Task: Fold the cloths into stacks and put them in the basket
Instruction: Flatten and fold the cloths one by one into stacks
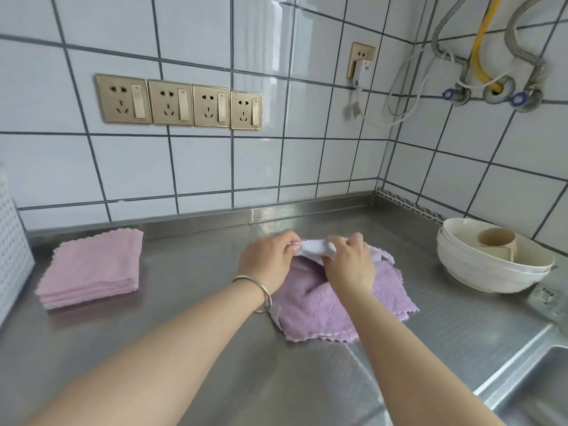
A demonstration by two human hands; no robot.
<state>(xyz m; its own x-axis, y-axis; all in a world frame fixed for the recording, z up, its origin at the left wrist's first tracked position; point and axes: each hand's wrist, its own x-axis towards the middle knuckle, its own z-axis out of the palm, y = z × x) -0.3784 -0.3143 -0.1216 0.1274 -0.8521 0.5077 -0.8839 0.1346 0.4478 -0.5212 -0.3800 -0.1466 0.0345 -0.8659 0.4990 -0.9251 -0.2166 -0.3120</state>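
Currently: purple cloth (pixel 335 299), mid-counter (pixel 190 333), far edge pinched by fingers (pixel 296 246) of left hand (pixel 266 256) and right hand (pixel 350 261). Folded pink stack (pixel 92 269) well left. Advice: draw edge taut, match corners to near edge, smooth flat.

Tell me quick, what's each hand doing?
Left hand: closed, pinching the purple cloth's pale far edge.
Right hand: closed, pinching the same edge.
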